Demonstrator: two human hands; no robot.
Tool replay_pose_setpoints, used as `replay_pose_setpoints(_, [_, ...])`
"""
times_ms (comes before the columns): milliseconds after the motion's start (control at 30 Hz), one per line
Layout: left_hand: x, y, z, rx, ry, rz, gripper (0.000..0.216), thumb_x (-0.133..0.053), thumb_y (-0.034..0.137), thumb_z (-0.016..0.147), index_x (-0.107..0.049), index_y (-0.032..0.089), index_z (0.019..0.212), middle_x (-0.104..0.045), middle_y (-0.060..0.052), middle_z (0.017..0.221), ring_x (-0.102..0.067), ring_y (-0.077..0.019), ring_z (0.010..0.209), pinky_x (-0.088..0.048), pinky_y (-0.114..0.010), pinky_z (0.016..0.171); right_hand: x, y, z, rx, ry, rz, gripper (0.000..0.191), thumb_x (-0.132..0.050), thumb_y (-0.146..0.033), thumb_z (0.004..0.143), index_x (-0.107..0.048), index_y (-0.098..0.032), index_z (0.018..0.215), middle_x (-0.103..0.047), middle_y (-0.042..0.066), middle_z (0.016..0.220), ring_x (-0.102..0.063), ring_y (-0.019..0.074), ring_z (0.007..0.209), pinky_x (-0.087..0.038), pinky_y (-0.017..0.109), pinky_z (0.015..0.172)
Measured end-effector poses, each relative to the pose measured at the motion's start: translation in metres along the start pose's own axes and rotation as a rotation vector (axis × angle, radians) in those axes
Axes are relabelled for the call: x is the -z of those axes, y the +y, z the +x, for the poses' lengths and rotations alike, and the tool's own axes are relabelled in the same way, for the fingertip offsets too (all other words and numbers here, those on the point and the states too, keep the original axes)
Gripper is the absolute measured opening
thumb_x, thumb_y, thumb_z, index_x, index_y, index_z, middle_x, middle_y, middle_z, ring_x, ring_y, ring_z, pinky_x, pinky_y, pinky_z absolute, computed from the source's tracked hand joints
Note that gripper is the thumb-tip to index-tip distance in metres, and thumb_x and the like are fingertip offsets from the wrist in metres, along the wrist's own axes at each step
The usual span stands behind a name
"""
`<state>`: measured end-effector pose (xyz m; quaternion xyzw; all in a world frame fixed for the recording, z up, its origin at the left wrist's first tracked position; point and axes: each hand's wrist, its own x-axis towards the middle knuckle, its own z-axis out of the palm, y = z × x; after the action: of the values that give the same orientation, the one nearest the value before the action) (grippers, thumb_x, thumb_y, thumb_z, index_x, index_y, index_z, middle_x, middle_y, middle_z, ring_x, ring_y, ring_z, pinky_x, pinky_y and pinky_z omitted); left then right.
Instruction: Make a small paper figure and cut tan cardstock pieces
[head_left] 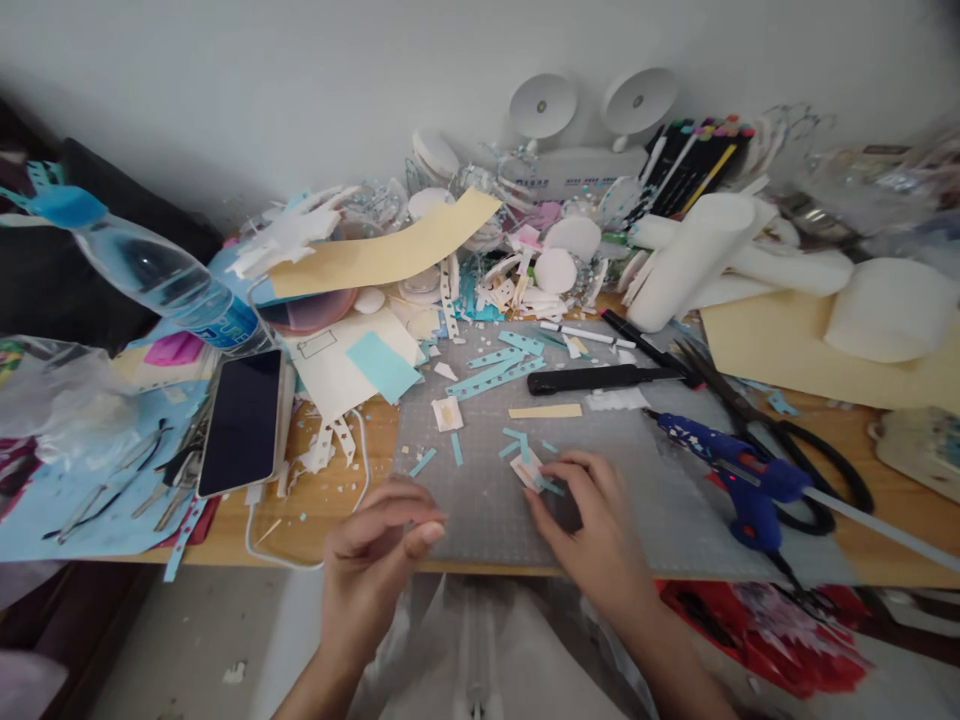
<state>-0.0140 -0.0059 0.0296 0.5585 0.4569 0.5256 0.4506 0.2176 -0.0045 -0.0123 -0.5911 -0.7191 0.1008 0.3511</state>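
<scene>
My right hand (592,520) rests on the grey cutting mat (675,500), its fingers bent and pressed on a small white and blue paper piece (529,470). My left hand (379,555) hovers at the mat's front left edge, thumb and fingers curled into a pinch; what it holds, if anything, is too small to see. Loose blue paper strips (495,372) and a small white foam square (448,413) lie further back on the mat.
A blue glue gun (739,475), black scissors (780,440) and a black knife (600,378) lie right of my hands. A phone (241,420) and water bottle (150,270) sit left. White foam rolls (697,260), markers and paper scraps crowd the back.
</scene>
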Motion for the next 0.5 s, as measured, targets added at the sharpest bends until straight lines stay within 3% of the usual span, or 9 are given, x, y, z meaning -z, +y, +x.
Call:
replay_pose_setpoints(133, [0.007,-0.007,-0.007,0.073,0.006,0.07,0.013,-0.069,0.021,0.089,-0.078,0.029,0.086,-0.069,0.002,0.084,-0.063,-0.0131,0.084,-0.049,-0.022,0.078,0.005,0.0,-0.005,-0.073,0.049,0.012,0.013,-0.063,-0.029,0.092,-0.056,-0.021,0.1,-0.058,0.007,0.101,-0.055,0.0244,0.094,-0.044,0.039,0.08])
replay_pose_setpoints(233, [0.003,-0.006,-0.005,0.095,-0.015,0.079,0.015,-0.066,0.024,0.091,-0.079,0.029,0.086,-0.07,0.0,0.085,-0.064,-0.0136,0.086,-0.048,-0.023,0.08,0.005,-0.006,-0.009,-0.207,0.113,-0.033,0.021,-0.065,-0.038,0.09,-0.052,-0.022,0.092,-0.06,0.004,0.086,-0.056,0.0236,0.079,-0.042,0.036,0.071])
replay_pose_setpoints(367, [-0.01,0.003,0.003,0.082,-0.07,0.082,0.011,-0.071,0.026,0.087,-0.081,0.029,0.083,-0.071,0.0,0.077,-0.064,-0.0125,0.076,-0.049,-0.022,0.074,-0.001,-0.027,-0.011,-0.358,0.006,-0.008,0.034,-0.071,-0.048,0.084,-0.05,-0.023,0.09,-0.062,0.002,0.077,-0.057,0.0233,0.07,-0.04,0.034,0.063])
replay_pose_setpoints(500, [-0.016,0.01,0.007,0.083,-0.091,0.075,0.007,-0.078,0.024,0.08,-0.082,0.029,0.082,-0.07,-0.001,0.072,-0.062,-0.0128,0.07,-0.049,-0.022,0.067,0.008,-0.033,-0.01,-0.305,-0.079,0.072,0.029,-0.063,-0.046,0.091,-0.05,-0.022,0.101,-0.062,0.001,0.076,-0.057,0.0209,0.067,-0.042,0.033,0.063])
